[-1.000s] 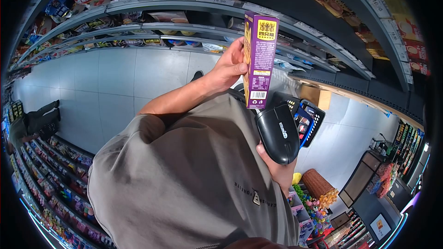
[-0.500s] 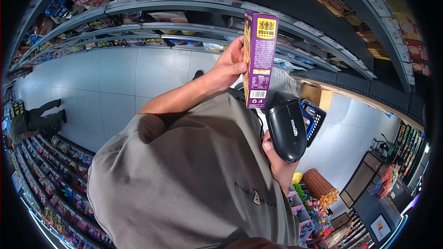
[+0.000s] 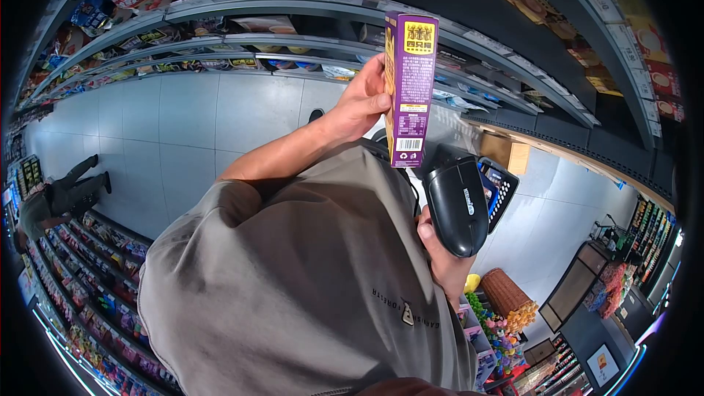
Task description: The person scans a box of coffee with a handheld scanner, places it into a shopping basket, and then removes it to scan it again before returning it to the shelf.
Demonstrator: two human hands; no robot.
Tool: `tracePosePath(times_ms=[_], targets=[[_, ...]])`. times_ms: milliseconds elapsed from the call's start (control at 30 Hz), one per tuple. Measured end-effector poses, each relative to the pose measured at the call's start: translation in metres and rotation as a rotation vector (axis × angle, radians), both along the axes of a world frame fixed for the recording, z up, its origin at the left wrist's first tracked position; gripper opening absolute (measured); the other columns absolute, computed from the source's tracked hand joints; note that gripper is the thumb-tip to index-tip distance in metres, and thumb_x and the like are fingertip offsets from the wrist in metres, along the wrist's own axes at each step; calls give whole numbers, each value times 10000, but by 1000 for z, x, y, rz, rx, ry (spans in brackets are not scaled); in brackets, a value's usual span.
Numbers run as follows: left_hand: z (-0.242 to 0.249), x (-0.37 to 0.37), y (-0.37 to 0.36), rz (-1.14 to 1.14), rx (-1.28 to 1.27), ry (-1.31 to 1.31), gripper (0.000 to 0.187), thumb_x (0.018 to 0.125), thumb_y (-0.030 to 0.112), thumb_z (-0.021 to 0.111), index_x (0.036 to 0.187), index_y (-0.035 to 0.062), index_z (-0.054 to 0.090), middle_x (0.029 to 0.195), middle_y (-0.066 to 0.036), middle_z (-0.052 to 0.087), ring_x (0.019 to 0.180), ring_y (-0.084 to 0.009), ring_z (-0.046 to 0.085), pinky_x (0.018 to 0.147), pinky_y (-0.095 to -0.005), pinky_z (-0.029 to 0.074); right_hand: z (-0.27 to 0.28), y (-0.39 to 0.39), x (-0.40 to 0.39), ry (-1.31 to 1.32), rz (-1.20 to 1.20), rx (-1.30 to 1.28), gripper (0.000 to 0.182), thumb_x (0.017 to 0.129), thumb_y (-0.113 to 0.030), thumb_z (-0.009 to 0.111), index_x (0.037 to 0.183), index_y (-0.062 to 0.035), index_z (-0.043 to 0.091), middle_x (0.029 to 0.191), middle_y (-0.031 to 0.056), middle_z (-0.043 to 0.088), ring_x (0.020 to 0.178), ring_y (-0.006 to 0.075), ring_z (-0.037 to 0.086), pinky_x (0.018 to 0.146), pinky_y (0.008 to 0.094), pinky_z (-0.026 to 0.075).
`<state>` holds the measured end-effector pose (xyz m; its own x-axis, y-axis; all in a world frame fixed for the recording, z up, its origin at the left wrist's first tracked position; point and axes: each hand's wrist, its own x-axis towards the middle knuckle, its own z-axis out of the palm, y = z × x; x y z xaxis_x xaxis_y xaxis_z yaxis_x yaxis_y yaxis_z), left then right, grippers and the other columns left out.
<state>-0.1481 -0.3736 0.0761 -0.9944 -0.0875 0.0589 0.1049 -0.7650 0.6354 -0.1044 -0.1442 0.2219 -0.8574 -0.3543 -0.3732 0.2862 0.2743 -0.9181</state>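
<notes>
A tall purple and yellow box stands upright in my left hand, its thumb on the near side and the other fingers behind it. The narrow printed side with a barcode near the bottom faces me. Below and right of it, my right hand is closed around a black barcode scanner, whose rounded top covers most of the fingers. The scanner's front end points up toward the box's lower end. Partly hidden behind the scanner is a dark handheld device with a screen and keypad.
Shelves of packaged goods with price labels curve across the top. A cardboard box sits below the shelving at right. Another person is by the racks at far left. A wicker basket and colourful items stand at lower right.
My left hand and the purple box have shifted slightly up and left. The scanner has barely moved. The person at far left has moved a little to the right.
</notes>
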Motion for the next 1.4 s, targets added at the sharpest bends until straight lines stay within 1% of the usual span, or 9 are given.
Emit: tracePosePath(times_ms=[433, 600, 733, 867, 933, 1133, 1233, 1367, 1400], targets=[[-1, -10, 22, 10, 39, 26, 836, 815, 346, 748, 1452, 87, 272, 1394, -170, 427, 1233, -271, 485, 1001, -437, 472, 2, 19, -7, 1, -53, 24, 204, 799, -40, 673, 978, 17, 593, 853, 49, 593, 772, 122, 550, 698, 271, 434], [0, -7, 26, 35, 21, 30, 819, 825, 332, 739, 1456, 98, 271, 1390, -158, 424, 1230, -260, 485, 1004, -429, 464, -10, 19, -20, 94, -74, -167, 184, 813, 23, 603, 994, 21, 570, 834, 62, 571, 761, 120, 522, 715, 255, 424], [1, -5, 28, 63, 15, 26, 807, 835, 326, 731, 1459, 109, 268, 1389, -153, 424, 1236, -255, 482, 1004, -424, 462, -11, 24, -35, 146, 34, -125, 160, 835, 26, 586, 992, 16, 557, 840, 64, 563, 751, 117, 517, 714, 259, 428], [4, -2, 28, 91, -2, 9, 811, 837, 330, 729, 1461, 108, 262, 1382, -148, 434, 1232, -253, 486, 1005, -420, 461, -17, 19, -36, 142, -12, -184, 140, 850, 20, 587, 987, 14, 558, 846, 62, 564, 753, 118, 520, 724, 259, 430], [2, -1, 28, 92, -5, 5, 809, 836, 335, 729, 1458, 104, 266, 1377, -144, 440, 1224, -249, 493, 1004, -416, 462, -16, 15, -40, 84, -61, -294, 167, 856, 40, 632, 1012, 14, 579, 834, 28, 560, 728, 77, 503, 661, 231, 436], [3, -2, 32, 155, -24, 30, 787, 838, 335, 729, 1442, 92, 288, 1365, -142, 452, 1224, -248, 498, 993, -411, 468, -26, 23, -53, 123, 16, -217, 185, 847, 29, 657, 1015, 17, 580, 900, 43, 598, 761, 84, 540, 672, 241, 454], [5, 0, 35, 180, -21, 29, 779, 835, 335, 731, 1437, 90, 301, 1368, -145, 449, 1228, -255, 496, 991, -414, 468, -28, 19, -59, 143, 38, -212, 120, 864, 9, 601, 978, 16, 566, 864, 56, 565, 758, 115, 534, 723, 263, 448], [5, 2, 39, 162, 44, 2, 793, 821, 322, 747, 1438, 85, 310, 1396, -158, 428, 1240, -270, 485, 995, -420, 464, -40, 11, -67, 130, 9, -207, 138, 866, -1, 609, 996, 17, 566, 859, 51, 569, 749, 109, 534, 711, 259, 450], [6, 1, 41, 148, 32, 10, 799, 830, 369, 724, 1445, 79, 304, 1410, -166, 417, 1243, -278, 482, 995, -420, 463, -43, 9, -70, 143, 6, -218, 146, 866, -6, 613, 1003, 17, 565, 859, 52, 572, 744, 108, 534, 708, 259, 449]])
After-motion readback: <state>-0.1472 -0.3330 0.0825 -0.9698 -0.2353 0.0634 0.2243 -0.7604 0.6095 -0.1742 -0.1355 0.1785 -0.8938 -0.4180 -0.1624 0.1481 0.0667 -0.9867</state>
